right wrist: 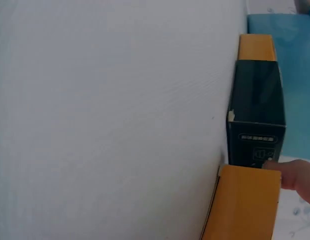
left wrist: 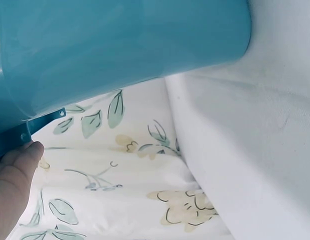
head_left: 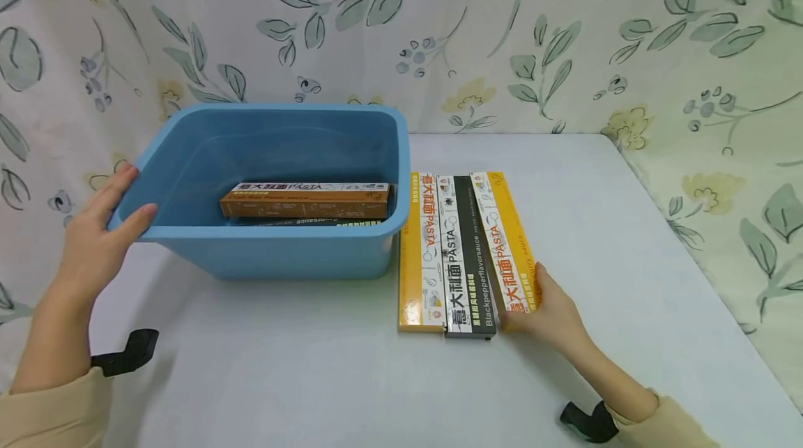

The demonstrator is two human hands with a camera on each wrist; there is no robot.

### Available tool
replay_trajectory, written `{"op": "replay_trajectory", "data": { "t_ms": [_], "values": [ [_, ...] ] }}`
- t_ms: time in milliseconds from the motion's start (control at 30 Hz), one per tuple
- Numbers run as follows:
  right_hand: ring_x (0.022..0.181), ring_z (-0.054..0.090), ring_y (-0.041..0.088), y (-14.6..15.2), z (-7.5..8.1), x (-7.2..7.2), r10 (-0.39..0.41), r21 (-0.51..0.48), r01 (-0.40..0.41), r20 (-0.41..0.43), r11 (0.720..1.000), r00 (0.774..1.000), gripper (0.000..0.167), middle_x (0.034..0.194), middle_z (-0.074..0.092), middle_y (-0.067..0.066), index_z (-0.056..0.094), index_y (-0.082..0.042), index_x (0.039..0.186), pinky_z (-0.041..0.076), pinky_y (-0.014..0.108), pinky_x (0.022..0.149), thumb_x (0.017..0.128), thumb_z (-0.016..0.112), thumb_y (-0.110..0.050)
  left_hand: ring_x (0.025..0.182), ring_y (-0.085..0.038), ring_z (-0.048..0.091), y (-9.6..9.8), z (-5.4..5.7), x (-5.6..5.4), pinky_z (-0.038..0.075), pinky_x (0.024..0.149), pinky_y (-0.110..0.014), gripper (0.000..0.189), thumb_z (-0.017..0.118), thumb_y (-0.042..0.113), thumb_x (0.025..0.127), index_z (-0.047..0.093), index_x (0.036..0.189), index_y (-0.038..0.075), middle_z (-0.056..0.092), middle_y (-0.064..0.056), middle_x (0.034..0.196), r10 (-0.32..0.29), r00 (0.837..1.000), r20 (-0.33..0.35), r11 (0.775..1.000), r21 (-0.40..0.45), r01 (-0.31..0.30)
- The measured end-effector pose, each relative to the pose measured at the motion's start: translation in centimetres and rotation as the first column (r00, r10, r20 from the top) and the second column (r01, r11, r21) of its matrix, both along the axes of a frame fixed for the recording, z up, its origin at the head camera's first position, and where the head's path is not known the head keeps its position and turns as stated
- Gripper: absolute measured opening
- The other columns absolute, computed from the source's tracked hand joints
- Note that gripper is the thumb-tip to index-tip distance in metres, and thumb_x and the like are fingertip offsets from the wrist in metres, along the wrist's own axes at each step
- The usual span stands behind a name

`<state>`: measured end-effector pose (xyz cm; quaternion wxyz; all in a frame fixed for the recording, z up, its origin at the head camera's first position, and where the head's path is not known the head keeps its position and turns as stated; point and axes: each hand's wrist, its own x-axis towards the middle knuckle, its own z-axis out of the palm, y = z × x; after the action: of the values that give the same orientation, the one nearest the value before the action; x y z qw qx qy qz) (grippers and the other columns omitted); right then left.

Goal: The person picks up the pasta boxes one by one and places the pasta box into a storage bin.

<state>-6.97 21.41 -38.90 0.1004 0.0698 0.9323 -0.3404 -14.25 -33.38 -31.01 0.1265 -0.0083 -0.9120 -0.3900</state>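
Note:
My left hand (head_left: 97,235) grips the left end of a blue plastic bin (head_left: 270,253), its thumb over the rim. In the left wrist view, fingers (left wrist: 20,167) lie against the handle under that rim. My right hand (head_left: 552,312) holds the near end of a yellow curry-sauce pasta box (head_left: 505,242), which slants beside two others. Next to it lies a black pepper pasta box (head_left: 467,260), then another yellow pasta box (head_left: 422,260) close against the bin. In the right wrist view, the thumb (right wrist: 295,177) shows at the held box's end.
Inside the bin lies a brown pasta box (head_left: 307,204) on top of a dark box (head_left: 301,222). Everything stands on a white table (head_left: 301,371). A flower-print cloth (head_left: 452,37) hangs behind the table and along its right side.

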Motion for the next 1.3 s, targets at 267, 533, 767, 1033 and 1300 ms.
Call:
{"op": "replay_trajectory", "data": {
  "t_ms": [267, 533, 767, 1033, 1300],
  "values": [
    [0.09, 0.057, 0.033, -0.4, -0.6, -0.3, -0.013, 0.069, 0.016, -0.04, 0.997, 0.999, 0.116, 0.112, 0.055, 0.029, 0.013, 0.017, 0.144, 0.049, 0.041, 0.069, 0.071, 0.084, -0.039, 0.144, -0.047, 0.003, 0.0, 0.0, 0.1, 0.006, 0.1, -0.077, 0.068, 0.047, 0.029, 0.098, 0.015, 0.157, 0.018, 0.005, -0.001, 0.162, -0.007, 1.0, 0.007, 1.0, 0.013, 0.007],
    [0.08, 0.055, 0.028, 0.1, 0.0, -0.8, -0.019, 0.061, 0.02, -0.015, 0.998, 1.0, 0.1, 0.1, 0.058, 0.023, 0.032, 0.012, 0.136, 0.044, 0.031, 0.06, 0.068, 0.085, -0.04, 0.144, -0.047, 0.004, -0.1, 0.0, 0.0, 0.007, 0.101, -0.077, 0.068, 0.047, 0.029, 0.098, 0.015, 0.157, 0.018, 0.005, -0.001, 0.162, -0.003, 1.0, 0.007, 1.0, 0.011, 0.003],
    [0.102, 0.049, 0.038, 1.0, 1.0, -1.0, -0.093, 0.03, 0.091, 0.052, 0.995, 0.994, 0.113, 0.131, 0.046, 0.034, 0.018, 0.015, 0.147, 0.047, 0.043, 0.079, 0.07, 0.083, -0.035, 0.144, -0.046, 0.003, 0.0, 0.0, 0.0, 0.006, 0.101, -0.077, 0.068, 0.047, 0.029, 0.098, 0.014, 0.157, 0.017, 0.005, -0.003, 0.162, -0.016, 1.0, 0.006, 1.0, 0.022, 0.015],
    [0.113, 0.042, 0.037, 1.8, 1.7, -1.1, -0.15, -0.105, 0.159, 0.093, 0.982, 0.984, 0.108, 0.14, 0.039, 0.03, 0.016, 0.009, 0.151, 0.042, 0.043, 0.086, 0.074, 0.081, -0.029, 0.144, -0.046, 0.002, 0.0, 0.0, 0.0, 0.005, 0.102, -0.076, 0.069, 0.047, 0.03, 0.098, 0.014, 0.157, 0.016, 0.005, -0.004, 0.162, -0.015, 1.0, 0.003, 1.0, 0.015, 0.015],
    [0.114, 0.042, 0.036, 1.9, 1.9, -1.0, -0.161, -0.154, 0.173, 0.085, 0.973, 0.983, 0.103, 0.14, 0.04, 0.027, 0.02, 0.007, 0.151, 0.042, 0.038, 0.084, 0.075, 0.08, -0.028, 0.144, -0.046, 0.004, 0.0, 0.1, 0.0, 0.007, 0.1, -0.078, 0.068, 0.047, 0.031, 0.098, 0.015, 0.157, 0.017, 0.006, -0.003, 0.162, -0.004, 1.0, 0.003, 1.0, 0.004, 0.004]
  ]
}}
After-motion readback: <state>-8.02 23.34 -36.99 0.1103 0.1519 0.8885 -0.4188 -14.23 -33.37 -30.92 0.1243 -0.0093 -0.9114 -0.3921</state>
